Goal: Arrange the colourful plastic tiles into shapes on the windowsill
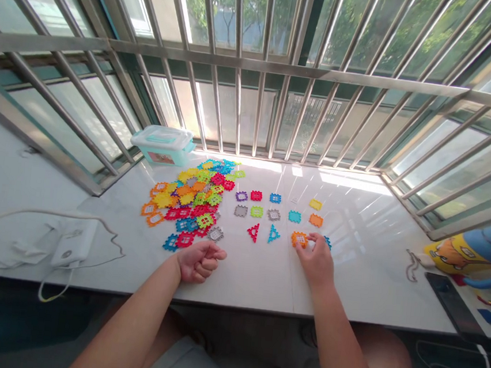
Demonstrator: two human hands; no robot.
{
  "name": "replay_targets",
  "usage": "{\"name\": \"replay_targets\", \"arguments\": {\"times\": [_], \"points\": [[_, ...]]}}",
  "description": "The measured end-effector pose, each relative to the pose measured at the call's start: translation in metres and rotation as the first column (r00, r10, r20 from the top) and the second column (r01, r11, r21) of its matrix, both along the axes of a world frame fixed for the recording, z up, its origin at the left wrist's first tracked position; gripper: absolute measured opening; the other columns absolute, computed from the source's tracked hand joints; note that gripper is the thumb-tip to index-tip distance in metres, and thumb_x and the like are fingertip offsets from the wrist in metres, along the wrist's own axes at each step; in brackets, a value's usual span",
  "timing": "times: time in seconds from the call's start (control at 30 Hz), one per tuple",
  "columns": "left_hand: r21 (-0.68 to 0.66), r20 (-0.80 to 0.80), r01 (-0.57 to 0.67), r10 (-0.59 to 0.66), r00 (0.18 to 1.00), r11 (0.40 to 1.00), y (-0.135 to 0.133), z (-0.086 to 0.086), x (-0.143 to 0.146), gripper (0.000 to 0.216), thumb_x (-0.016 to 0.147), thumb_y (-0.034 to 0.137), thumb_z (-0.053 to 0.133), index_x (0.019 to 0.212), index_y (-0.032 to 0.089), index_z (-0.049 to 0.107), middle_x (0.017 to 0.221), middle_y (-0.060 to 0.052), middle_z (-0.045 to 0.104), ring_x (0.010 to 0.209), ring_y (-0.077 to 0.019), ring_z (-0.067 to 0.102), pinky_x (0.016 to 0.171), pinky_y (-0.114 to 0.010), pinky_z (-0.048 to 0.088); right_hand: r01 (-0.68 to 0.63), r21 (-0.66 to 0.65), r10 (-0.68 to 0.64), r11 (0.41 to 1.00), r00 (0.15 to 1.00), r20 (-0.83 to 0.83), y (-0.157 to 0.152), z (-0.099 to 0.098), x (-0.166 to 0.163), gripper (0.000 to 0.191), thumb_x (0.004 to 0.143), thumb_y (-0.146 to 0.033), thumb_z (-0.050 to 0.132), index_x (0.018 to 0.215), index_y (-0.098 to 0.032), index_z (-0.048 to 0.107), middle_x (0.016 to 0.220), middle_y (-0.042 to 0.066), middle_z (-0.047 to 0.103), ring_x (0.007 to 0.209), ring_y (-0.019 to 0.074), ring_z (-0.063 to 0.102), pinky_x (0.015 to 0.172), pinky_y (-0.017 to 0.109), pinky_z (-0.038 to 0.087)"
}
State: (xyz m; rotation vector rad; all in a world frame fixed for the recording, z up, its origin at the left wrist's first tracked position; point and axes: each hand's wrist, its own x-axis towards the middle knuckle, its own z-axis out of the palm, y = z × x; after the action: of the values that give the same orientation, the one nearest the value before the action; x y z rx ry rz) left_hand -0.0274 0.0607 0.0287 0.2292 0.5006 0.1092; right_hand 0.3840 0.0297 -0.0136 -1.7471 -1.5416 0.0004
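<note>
My right hand (318,259) rests on the white sill (349,275), its fingertips pinching an orange square tile (299,239); a blue tile (328,242) peeks out just beyond the fingers. My left hand (200,260) lies on the sill in a loose fist, nothing visible in it, just below a heap of colourful interlocking tiles (191,202). Between the hands, separate tiles lie in rows: purple (241,196), red (256,195), blue (275,198), yellow (315,204), grey (240,211), green (257,211), teal (294,216), orange (315,220). A red triangle (253,231) and a blue triangle (273,233) sit nearest me.
A teal box with a white lid (163,144) stands at the back left by the window bars (254,92). A white power bank with cables (72,242) lies at left. At right are a dark phone (453,302), a small chain (411,266) and a soft toy (475,255).
</note>
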Motion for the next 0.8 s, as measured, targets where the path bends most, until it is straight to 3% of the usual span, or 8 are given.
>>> {"name": "replay_targets", "arguments": {"times": [0.4, 0.8], "points": [[-0.066, 0.047, -0.01, 0.013, 0.999, 0.998, 0.0008, -0.0004, 0.0002, 0.022, 0.098, 0.034, 0.045, 0.079, 0.023, 0.045, 0.051, 0.01, 0.019, 0.039, -0.0079, 0.007, 0.036, -0.016, 0.013, -0.064, -0.013, 0.065, 0.998, 0.995, 0.081, 0.0007, -0.0039, 0.0021, 0.047, 0.093, -0.05, 0.06, 0.129, -0.019, 0.052, 0.119, 0.015, 0.064, 0.11, 0.0306, 0.059, 0.099, 0.046, 0.048], [-0.08, 0.059, -0.019, 0.024, 0.998, 0.997, 0.0012, -0.0011, -0.0003, 0.021, 0.098, 0.035, 0.045, 0.08, 0.023, 0.047, 0.052, 0.009, 0.019, 0.041, -0.008, 0.007, 0.037, -0.016, 0.013, -0.078, -0.013, 0.079, 0.997, 0.991, 0.106, -0.0002, -0.0016, 0.001, 0.046, 0.095, -0.051, 0.057, 0.129, -0.019, 0.052, 0.116, 0.015, 0.064, 0.108, 0.0306, 0.06, 0.097, 0.046, 0.049]]}}
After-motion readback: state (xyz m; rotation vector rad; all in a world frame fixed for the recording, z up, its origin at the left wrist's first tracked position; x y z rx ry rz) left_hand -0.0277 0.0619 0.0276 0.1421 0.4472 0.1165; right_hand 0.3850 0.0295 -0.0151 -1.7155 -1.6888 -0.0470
